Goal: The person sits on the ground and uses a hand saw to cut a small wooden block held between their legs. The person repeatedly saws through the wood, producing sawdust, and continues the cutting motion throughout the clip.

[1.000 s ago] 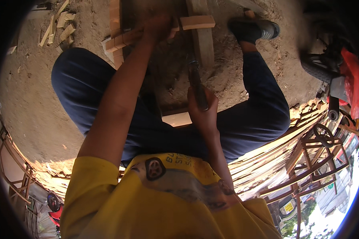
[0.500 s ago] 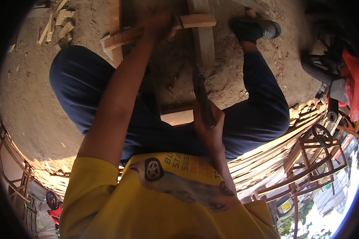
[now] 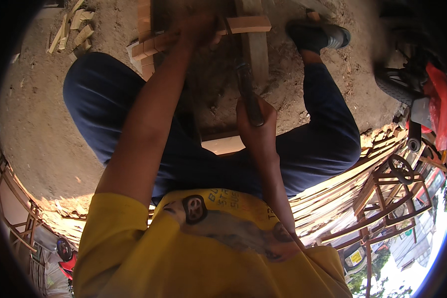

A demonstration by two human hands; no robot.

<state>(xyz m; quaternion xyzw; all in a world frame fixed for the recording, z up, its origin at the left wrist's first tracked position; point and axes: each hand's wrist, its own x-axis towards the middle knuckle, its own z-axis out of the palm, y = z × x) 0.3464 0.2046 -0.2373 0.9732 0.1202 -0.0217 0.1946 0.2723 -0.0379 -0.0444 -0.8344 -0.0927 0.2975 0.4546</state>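
A narrow strip of wood lies crosswise at the top of the view, over two wooden supports. My left hand is closed around its middle part, fingers partly in shadow. My right hand grips the dark handle of a handsaw. The saw's thin blade runs away from me and meets the strip just right of my left hand; its far end is lost in the dark. A thick wooden beam supports the strip's right part, and an orange-brown timber passes under its left end.
Small wood offcuts lie on the dirt ground at the upper left. My shoe rests right of the beam. A motorbike wheel and red plastic are at the right. Wooden frames and stacked strips stand behind me.
My right hand has pushed the saw away from me, so its handle sits nearer the wood strip. My left hand stays in nearly the same place on the strip.
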